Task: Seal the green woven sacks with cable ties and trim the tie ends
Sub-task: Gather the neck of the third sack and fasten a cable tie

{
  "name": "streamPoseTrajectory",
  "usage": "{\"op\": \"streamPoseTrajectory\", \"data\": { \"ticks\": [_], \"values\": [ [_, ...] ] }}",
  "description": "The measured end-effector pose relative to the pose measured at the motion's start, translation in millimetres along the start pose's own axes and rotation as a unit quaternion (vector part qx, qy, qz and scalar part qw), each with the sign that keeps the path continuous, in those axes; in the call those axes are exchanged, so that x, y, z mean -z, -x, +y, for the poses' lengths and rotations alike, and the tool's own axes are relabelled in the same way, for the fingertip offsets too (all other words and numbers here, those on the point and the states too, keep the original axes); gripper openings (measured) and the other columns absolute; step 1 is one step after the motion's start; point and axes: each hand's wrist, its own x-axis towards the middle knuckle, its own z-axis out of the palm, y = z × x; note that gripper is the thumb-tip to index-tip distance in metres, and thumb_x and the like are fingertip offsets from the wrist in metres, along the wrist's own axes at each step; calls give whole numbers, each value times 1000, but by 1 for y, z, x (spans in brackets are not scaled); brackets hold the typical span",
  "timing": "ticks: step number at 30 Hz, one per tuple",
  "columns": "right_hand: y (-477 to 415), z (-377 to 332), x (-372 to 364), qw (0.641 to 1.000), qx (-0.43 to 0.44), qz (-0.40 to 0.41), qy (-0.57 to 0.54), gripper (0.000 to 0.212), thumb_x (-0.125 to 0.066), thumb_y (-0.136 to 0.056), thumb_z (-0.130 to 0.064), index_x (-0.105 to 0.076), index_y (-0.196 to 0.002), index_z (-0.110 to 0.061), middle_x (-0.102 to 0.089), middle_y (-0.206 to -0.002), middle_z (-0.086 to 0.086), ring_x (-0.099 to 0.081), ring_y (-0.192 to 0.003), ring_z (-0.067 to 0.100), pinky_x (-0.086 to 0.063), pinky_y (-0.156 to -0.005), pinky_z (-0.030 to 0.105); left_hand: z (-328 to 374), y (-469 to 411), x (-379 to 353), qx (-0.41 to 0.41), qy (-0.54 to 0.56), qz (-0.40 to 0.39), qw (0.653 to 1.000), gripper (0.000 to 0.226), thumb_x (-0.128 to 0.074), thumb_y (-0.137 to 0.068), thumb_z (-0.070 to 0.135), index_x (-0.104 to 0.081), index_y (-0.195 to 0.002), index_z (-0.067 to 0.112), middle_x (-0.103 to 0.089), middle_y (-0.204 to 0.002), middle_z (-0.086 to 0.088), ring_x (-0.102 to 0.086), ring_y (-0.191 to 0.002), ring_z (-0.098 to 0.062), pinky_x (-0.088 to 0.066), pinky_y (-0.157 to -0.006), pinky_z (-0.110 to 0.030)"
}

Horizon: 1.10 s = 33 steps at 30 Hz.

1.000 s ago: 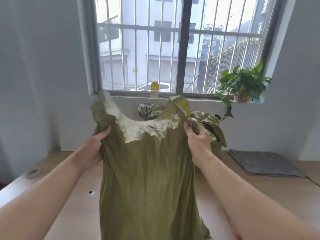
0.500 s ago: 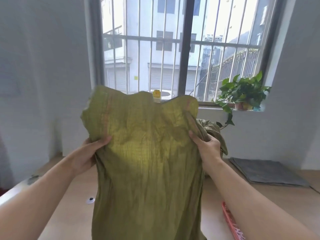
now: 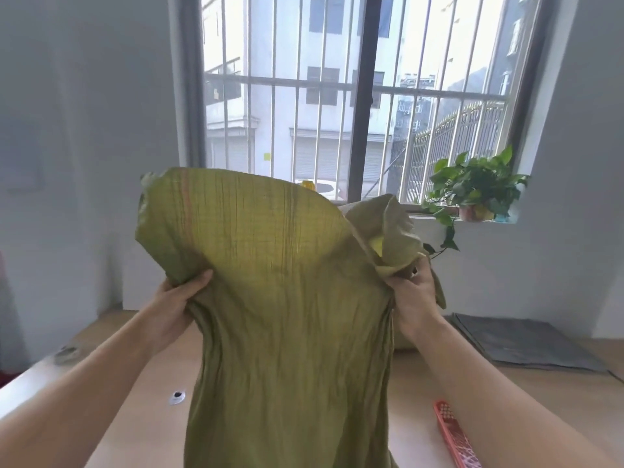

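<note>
A green woven sack (image 3: 290,315) hangs upright in front of me, its open top flaring above my hands. My left hand (image 3: 179,302) grips the sack's left side below the mouth. My right hand (image 3: 413,298) grips bunched fabric on the right side. The sack's lower part drops out of view at the frame's bottom. Behind it, another green sack (image 3: 439,292) shows only as a sliver past my right hand. No cable tie or cutter is visible.
A wooden table (image 3: 135,383) lies below. A red slotted basket (image 3: 454,434) sits at the lower right, a grey folded mat (image 3: 520,342) at the far right, and a small white-and-black piece (image 3: 177,396) at the left. A potted plant (image 3: 476,190) stands on the windowsill.
Both hands have gathered the sack's neck narrower, and the top has flared up higher. The view has tilted upward, showing more window.
</note>
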Motion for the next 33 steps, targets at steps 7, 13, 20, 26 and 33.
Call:
{"op": "streamPoseTrajectory", "data": {
  "ticks": [7,13,20,26,33],
  "values": [
    [10,3,7,992,-96,-60,48,42,-89,-77,-24,-72,-112,-9,-81,-106,9,-78,-97,27,-60,-91,46,-17,3,-12,29,-97,-64,993,86,-96,-62,47,-62,-132,10,-76,-122,-3,-70,-117,-24,-51,-99,-41],
    [8,2,-5,992,-89,-29,82,19,-61,-103,-40,-68,-97,-24,-75,-98,-3,-70,-90,17,-55,-73,33,-19,-2,-42,-41,-170,25,984,56,-58,-99,50,-54,-145,19,-68,-131,1,-61,-125,-24,-49,-99,-38],
    [3,15,-6,995,-70,7,69,34,-50,-106,-47,-68,-124,-24,-77,-114,1,-72,-108,25,-57,-100,48,-22,4,-52,2,-118,-33,992,89,-84,-60,64,-49,-134,30,-64,-128,9,-60,-120,-11,-46,-107,-38],
    [5,23,2,996,-63,-52,-29,47,-68,-97,-36,-59,-139,-16,-75,-126,2,-70,-119,22,-53,-108,50,-30,-5,-55,19,-172,30,985,57,-78,-85,2,-56,-137,5,-69,-120,-6,-65,-111,-21,-50,-101,-41],
    [7,21,-1,996,-42,-72,33,37,-72,-94,-33,-64,-127,-20,-79,-115,-5,-74,-108,12,-58,-98,36,-34,-9,-65,14,-192,14,981,50,-62,-100,12,-47,-148,9,-65,-126,0,-61,-116,-19,-46,-107,-42]
  ]
}}
